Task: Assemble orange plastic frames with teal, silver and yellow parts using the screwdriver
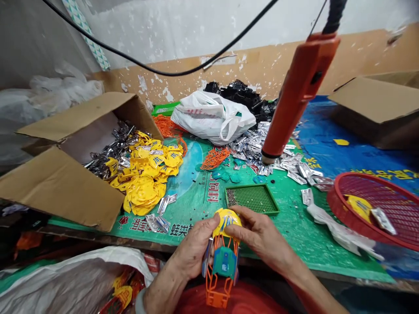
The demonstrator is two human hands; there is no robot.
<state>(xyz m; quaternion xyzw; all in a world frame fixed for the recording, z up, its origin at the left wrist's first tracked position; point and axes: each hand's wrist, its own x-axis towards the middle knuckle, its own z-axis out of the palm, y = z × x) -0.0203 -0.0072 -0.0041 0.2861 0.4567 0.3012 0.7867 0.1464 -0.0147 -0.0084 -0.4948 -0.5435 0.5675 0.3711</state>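
My left hand [196, 248] grips the left side of a plastic assembly with a yellow cap [226, 218], an orange lattice frame [217, 298] and a teal centre piece [225, 261]. A shiny strip shows along its left side. My right hand [265, 235] is closed on the cap, its thumb pressing the top and its fingers partly hidden behind. Just beyond my hands lies a green mesh tray [258, 198] with small screws [233, 197] at its left end. Above the table, to the right, hangs a red electric screwdriver [299, 96], tip down.
At left, a tipped cardboard box [75, 174] spills yellow parts [144, 192] and dark metal pieces. Orange lattices [215, 158], a white bag [212, 115] and silver packets [252, 144] lie behind. On the right are a red basket [340, 209] and another box [376, 104]. A black cable [176, 73] hangs across.
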